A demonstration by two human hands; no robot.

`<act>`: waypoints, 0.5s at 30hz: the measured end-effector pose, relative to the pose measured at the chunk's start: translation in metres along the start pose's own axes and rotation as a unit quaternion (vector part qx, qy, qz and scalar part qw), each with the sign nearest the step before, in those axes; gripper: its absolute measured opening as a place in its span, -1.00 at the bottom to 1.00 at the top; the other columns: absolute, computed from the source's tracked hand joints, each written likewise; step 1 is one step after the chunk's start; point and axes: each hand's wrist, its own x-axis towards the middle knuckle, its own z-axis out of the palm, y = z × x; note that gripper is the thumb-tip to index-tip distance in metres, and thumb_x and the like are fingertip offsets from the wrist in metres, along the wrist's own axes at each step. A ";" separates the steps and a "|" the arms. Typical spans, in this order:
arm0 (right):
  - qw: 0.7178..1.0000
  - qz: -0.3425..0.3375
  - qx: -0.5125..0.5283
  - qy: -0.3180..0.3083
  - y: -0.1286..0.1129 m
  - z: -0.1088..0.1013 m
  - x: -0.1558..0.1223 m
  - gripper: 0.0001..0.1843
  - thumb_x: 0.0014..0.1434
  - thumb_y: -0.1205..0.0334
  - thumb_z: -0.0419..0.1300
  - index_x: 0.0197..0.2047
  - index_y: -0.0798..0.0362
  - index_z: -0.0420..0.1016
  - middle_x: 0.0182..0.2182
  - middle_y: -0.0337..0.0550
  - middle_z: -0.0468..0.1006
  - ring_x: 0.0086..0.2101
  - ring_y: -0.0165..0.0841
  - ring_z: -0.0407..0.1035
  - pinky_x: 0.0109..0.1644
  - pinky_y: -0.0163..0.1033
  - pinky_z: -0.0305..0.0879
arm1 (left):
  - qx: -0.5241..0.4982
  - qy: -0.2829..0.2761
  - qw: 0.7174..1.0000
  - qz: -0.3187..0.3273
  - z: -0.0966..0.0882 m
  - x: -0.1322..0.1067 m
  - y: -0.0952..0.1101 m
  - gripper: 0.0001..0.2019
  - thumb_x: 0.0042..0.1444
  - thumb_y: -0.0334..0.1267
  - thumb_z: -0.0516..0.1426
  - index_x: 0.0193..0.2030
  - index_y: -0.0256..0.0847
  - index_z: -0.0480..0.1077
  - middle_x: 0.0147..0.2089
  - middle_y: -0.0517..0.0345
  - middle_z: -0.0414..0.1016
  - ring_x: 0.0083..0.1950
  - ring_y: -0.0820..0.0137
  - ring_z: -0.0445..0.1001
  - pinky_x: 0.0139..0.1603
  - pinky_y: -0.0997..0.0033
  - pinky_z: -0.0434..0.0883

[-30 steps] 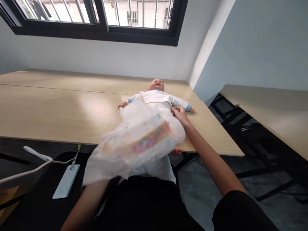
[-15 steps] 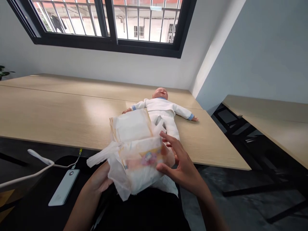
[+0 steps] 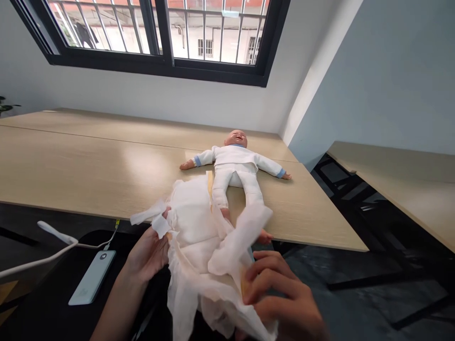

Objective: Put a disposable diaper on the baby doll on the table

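Note:
A white diaper (image 3: 199, 246) is spread open between my hands, low in the view and in front of the table edge. My left hand (image 3: 147, 253) pinches its left side near a loose tab. Fingers curled, my right hand (image 3: 280, 296) grips the diaper's lower right edge. A baby doll (image 3: 236, 166) in a white suit with blue cuffs lies on its back on the wooden table (image 3: 88, 166), arms out, feet toward me, just beyond the diaper.
A pale power bank (image 3: 92, 277) with a cable lies on a dark surface at lower left, beside a white curved bar (image 3: 53, 232). A second wooden table (image 3: 401, 175) stands to the right across a dark floor gap. A barred window is above.
The diaper has been unfolded and pulled lower toward me. My right hand dropped from the diaper's front to its lower right edge. The doll's legs now show fully.

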 end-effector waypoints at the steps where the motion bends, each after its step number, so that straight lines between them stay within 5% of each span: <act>1: 1.000 0.011 0.009 0.011 -0.003 0.001 -0.003 -0.85 0.25 0.25 0.29 -0.38 -0.05 0.48 -0.48 -0.26 0.51 -0.34 -0.32 0.45 0.00 -0.07 0.39 | 0.000 0.003 1.000 -0.008 0.002 0.000 -0.001 -0.63 0.42 -0.30 -0.12 0.14 -0.28 0.45 -0.29 0.03 0.67 -0.34 0.34 0.66 -0.17 0.44 0.60; 4: 0.999 0.030 0.015 0.020 -0.010 0.003 -0.010 -0.85 0.29 0.20 0.25 -0.35 -0.04 0.52 -0.51 -0.24 0.45 -0.42 -0.33 0.42 -0.15 -0.12 0.39 | -0.002 -0.011 1.000 -0.007 0.008 0.000 -0.005 -0.60 0.43 -0.30 -0.14 0.15 -0.32 0.45 -0.30 0.00 0.67 -0.31 0.31 0.67 -0.14 0.40 0.60; 11: 0.999 0.028 0.025 -0.018 -0.004 0.005 -0.015 -0.89 0.28 0.18 0.25 -0.30 -0.11 0.58 -0.50 -0.25 0.47 -0.44 -0.35 0.38 -0.15 -0.12 0.36 | -0.022 -0.008 0.999 0.041 0.007 0.001 0.002 -0.55 0.44 -0.28 -0.20 0.18 -0.21 0.45 -0.26 0.04 0.68 -0.26 0.31 0.67 -0.11 0.42 0.59; 15: 0.993 0.029 0.106 -0.032 0.004 0.001 -0.008 -0.76 0.25 -0.05 0.27 -0.20 -0.08 0.61 -0.51 -0.26 0.50 -0.45 -0.38 0.39 -0.16 -0.16 0.37 | -0.035 -0.003 0.998 0.049 0.006 0.001 0.004 -0.62 0.40 -0.30 -0.09 0.20 -0.14 0.44 -0.25 0.09 0.68 -0.22 0.30 0.67 -0.10 0.46 0.58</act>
